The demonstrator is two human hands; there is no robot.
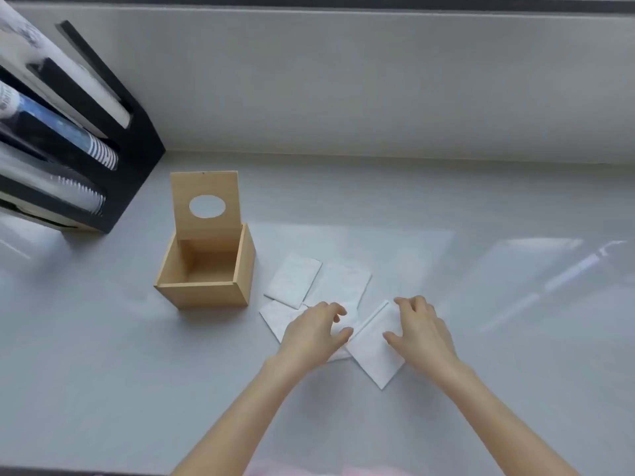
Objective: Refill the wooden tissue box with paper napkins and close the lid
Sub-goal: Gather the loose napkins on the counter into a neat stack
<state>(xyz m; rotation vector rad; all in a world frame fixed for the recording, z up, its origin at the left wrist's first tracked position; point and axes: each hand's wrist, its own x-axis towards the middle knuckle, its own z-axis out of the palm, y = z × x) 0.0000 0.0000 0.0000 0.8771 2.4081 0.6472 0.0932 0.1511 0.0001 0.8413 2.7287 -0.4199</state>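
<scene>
The wooden tissue box [202, 295] stands on the grey counter, left of centre, and its inside is empty. Its hinged lid [206, 192] stands upright at the back, with an oval hole in it. Several white folded paper napkins [293, 280] lie spread on the counter to the right of the box. My left hand [314, 333] rests on the nearer napkins, fingers curled and apart. My right hand [421, 329] lies on a tilted napkin [372, 355], fingers spread on its far edge. Neither hand has lifted a napkin.
A black rack [137, 159] with stacked cups and lids stands at the far left against the wall. A pale wall [343, 97] runs along the back of the counter. Glare streaks lie on the counter [532, 280] at the right.
</scene>
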